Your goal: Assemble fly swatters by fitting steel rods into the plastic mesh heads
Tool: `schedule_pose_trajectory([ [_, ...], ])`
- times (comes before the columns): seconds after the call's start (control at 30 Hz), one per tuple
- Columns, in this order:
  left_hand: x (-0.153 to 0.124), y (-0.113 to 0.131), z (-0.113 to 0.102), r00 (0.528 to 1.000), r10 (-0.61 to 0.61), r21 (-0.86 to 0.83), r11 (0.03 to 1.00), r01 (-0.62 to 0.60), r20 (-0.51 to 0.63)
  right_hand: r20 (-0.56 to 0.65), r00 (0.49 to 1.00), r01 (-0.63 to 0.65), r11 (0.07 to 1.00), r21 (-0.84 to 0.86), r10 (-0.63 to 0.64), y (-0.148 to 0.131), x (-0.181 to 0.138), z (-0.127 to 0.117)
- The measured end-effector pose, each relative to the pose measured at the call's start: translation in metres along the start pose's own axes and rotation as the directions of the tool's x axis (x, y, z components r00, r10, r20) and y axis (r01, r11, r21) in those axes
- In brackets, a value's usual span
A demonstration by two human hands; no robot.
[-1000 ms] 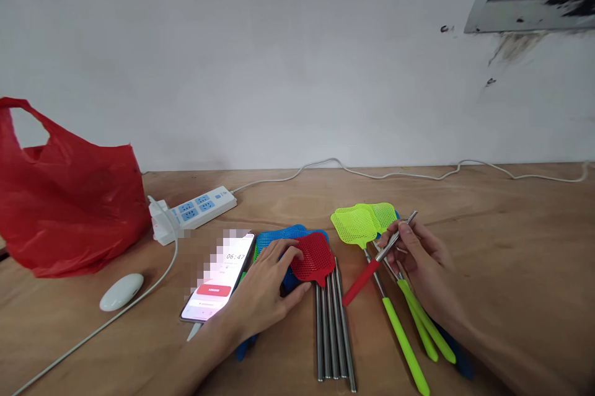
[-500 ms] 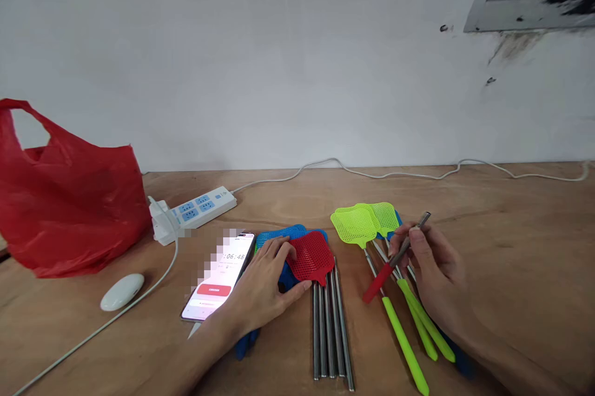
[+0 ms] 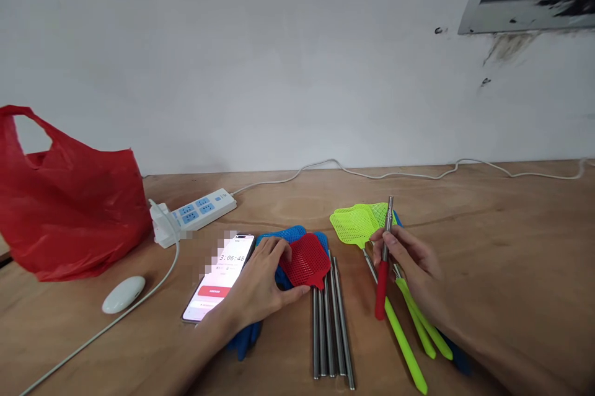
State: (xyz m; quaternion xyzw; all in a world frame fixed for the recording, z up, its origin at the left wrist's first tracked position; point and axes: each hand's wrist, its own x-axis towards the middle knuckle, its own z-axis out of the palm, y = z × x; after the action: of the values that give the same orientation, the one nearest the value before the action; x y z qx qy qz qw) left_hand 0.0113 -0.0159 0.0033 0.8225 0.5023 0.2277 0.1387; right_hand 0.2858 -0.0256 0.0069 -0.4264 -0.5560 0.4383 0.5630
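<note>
Holding the red-gripped rod [image 3: 382, 290] between thumb and fingertips of the right hand [image 3: 416, 259], nearly upright in view, with bare metal end up and red grip down. Clasping it on the metal just above the grip, in front of the lime swatters [image 3: 356, 227] and their handles [image 3: 405, 343]. Cannot tell whether touching those handles or only overlapping them in view.

Resting the left hand [image 3: 263, 281] on the red mesh head [image 3: 307, 259], with fingers bent over the left edge and thumb stretched out below, near the neck. Cannot tell whether pinching the mesh or merely pressing on it. Lying partly hidden beneath: blue mesh heads [image 3: 286, 233]. Set side by side on the counter [image 3: 520, 247], just below the red neck: steel rods [image 3: 331, 334].

To handle both well, keep the red head steady, best supported near its neck rather than on the mesh, probably quite flexible. Keep the fingertip hold light enough for turning the rod, and lift the grip clear of the lime handles first. Avoid nudging the steel rods, likely to roll. Mind the phone [image 3: 218, 272], close beside the left wrist.
</note>
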Motion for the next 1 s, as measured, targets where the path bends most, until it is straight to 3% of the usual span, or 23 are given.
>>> schedule_pose_trajectory([
  [0.37,0.001,0.004,-0.005,0.998,-0.057,-0.054,0.997,0.058,0.020,0.054,0.995,-0.080,0.997,0.002,0.080,-0.001,0.001,0.005],
  [0.67,0.000,0.005,-0.006,0.996,-0.065,-0.123,0.991,0.058,-0.054,0.188,0.948,-0.278,0.956,0.099,0.256,-0.003,0.003,0.007],
  [0.77,0.000,0.007,-0.008,0.993,-0.068,-0.140,0.989,0.054,-0.099,0.311,0.903,-0.318,0.948,0.015,0.298,-0.007,0.003,0.005],
  [0.9,0.000,0.008,-0.010,0.981,-0.059,-0.182,0.983,0.024,-0.186,0.520,0.761,-0.376,0.917,-0.135,0.389,-0.013,0.002,0.003],
  [1.0,0.000,0.007,-0.010,0.971,-0.079,-0.222,0.975,0.028,-0.224,0.602,0.681,-0.389,0.902,-0.184,0.417,-0.014,-0.001,0.002],
])
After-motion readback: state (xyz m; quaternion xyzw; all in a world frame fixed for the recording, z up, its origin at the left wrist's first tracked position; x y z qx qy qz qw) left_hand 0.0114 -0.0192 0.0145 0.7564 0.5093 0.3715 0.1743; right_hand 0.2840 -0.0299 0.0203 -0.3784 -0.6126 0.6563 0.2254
